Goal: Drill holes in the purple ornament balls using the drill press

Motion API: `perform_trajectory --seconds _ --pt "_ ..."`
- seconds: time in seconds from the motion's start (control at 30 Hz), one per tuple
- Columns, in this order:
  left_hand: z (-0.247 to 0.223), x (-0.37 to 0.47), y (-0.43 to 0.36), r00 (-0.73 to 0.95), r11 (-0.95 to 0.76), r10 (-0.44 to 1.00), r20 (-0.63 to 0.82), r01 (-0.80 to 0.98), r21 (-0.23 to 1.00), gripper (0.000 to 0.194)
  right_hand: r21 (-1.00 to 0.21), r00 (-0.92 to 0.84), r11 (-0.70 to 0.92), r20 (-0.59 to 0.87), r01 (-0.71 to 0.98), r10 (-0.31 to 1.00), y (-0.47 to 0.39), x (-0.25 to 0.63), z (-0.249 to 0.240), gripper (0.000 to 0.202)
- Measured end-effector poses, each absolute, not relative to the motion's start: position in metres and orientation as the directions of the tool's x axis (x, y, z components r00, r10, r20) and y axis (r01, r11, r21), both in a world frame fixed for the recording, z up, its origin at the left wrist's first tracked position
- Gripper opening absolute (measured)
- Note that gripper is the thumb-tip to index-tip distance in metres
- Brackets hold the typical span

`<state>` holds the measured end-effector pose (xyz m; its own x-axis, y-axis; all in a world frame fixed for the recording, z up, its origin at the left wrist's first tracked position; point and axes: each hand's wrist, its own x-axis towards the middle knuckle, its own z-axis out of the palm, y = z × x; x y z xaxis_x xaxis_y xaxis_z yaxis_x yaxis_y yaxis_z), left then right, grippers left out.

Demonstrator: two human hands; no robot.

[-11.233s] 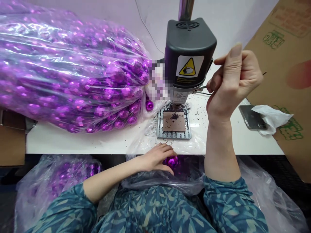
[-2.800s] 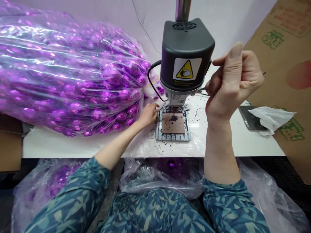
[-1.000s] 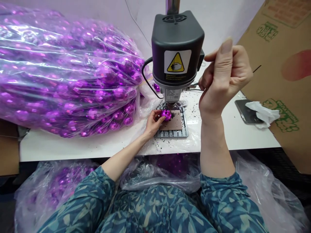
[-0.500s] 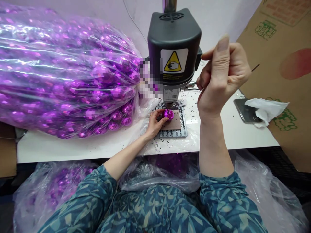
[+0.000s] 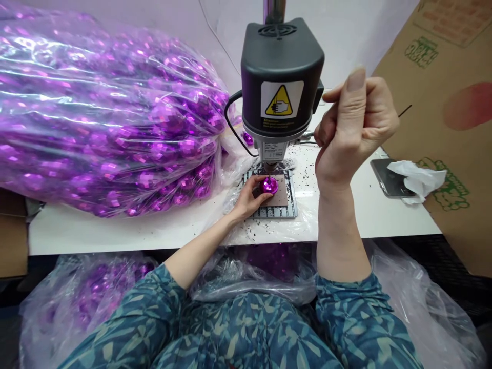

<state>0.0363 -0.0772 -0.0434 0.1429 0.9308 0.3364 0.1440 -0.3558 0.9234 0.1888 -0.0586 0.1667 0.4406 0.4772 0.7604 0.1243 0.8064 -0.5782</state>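
Note:
My left hand (image 5: 249, 197) pinches a shiny purple faceted ball (image 5: 269, 185) between thumb and fingers. The ball rests on a small brown board (image 5: 279, 197) laid over the drill press's grey slotted base (image 5: 292, 207). Directly above it is the chuck of the black drill press (image 5: 282, 66), whose bit meets the top of the ball; I cannot tell how deep it sits. My right hand (image 5: 355, 128) is raised at the machine's right side, fingers curled round a thin lever (image 5: 405, 110). Only the lever's dark end shows past the hand.
A big clear bag of purple balls (image 5: 115, 123) lies on the white table (image 5: 115, 236) at left. Behind the press is a loose purple ball (image 5: 247, 138). A phone (image 5: 388, 177) with crumpled tissue (image 5: 418, 177) lies right, beside a cardboard box (image 5: 453, 205). Dark shavings surround the base.
The view has shifted slightly, so the press appears farther right and lower. My left fingers have opened a little around the ball. My right hand keeps its grip on the lever.

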Motion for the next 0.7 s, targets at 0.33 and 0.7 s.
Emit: perform_trajectory --seconds 0.33,0.7 --pt "-0.044 0.037 -0.079 0.105 -0.342 0.939 0.327 0.185 0.922 0.049 -0.465 0.470 0.884 0.791 0.046 0.391 -0.072 0.190 0.134 0.034" --pt "-0.047 0.038 -0.078 0.096 -0.369 0.929 0.357 0.183 0.911 0.048 -0.338 0.438 0.932 0.863 0.134 0.250 -0.066 0.196 0.112 0.029"
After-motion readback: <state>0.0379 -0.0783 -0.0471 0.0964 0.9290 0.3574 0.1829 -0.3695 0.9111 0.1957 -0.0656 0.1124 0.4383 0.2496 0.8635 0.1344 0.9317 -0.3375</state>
